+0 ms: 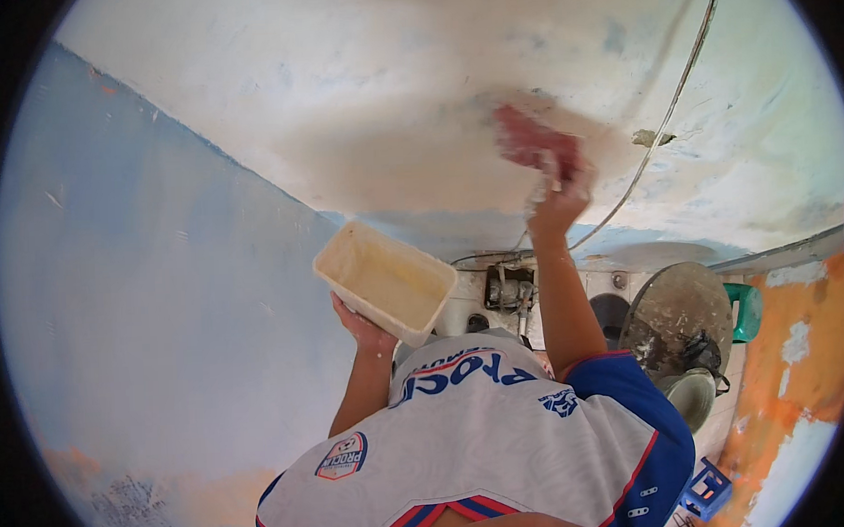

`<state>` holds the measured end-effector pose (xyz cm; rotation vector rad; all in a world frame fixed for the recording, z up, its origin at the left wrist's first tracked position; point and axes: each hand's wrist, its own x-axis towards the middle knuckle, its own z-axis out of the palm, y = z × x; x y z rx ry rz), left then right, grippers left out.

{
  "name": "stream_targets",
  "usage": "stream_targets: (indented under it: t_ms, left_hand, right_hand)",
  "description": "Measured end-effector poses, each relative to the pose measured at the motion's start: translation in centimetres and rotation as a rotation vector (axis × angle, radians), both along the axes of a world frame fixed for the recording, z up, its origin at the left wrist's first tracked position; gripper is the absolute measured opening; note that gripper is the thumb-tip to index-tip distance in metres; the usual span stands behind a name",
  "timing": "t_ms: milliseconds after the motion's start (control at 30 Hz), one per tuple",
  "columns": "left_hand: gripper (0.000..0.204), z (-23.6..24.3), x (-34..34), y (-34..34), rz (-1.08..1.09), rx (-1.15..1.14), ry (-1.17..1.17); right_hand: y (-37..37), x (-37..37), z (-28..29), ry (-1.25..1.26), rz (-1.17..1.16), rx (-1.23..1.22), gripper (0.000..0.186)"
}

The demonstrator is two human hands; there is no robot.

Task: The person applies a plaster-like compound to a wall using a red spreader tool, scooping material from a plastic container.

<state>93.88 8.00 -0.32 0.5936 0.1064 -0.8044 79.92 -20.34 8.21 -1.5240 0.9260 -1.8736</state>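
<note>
My left hand [361,323] supports a rectangular off-white plastic tub [366,300] from below and the side, its fingers partly hidden by it. Tilted so that its inside shows, the tub has a pale cream coating on its bottom and sides. My right hand [561,201], smeared with white and blurred by motion, is closed on a red flat spreader [534,141]. The spreader is up at the patchy white wall [389,107]; blur hides whether its edge touches. Damp-looking beige patches surround it.
A cable [668,115] runs down the white wall past a small hole [653,137]. A blue wall [143,273] meets it at the left. Below stand a small pump [509,288], a round stained tabletop [674,301], a green plastic object [746,313] and a blue plastic stool [707,491].
</note>
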Motion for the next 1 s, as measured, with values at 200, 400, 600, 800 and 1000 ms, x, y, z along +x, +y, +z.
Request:
stream_targets:
  t_ms: [200,400,600,800,1000]
  left_hand:
    - [0.075,0.3,0.0,-0.8,0.024,-0.018,0.003]
    - [0.073,0.7,0.4,-0.7,0.006,-0.103,-0.044]
    - [0.071,0.2,1.0,0.7,0.051,-0.05,-0.067]
    - [0.069,0.1,2.7,0.4,0.012,-0.083,-0.112]
    - [0.068,0.7,5.6,-0.2,-0.029,-0.164,-0.141]
  right_hand:
    - [-2.9,-1.6,-0.6,0.271,-0.23,0.0,0.032]
    - [-1.7,-2.9,-1.1,0.123,-0.017,-0.025,0.03]
    - [-3.3,-2.6,0.2,0.025,-0.157,0.022,0.029]
    - [-0.4,-0.1,0.0,0.364,0.178,-0.207,0.03]
    - [-3.1,-0.9,-0.4,-0.382,0.03,0.052,0.027]
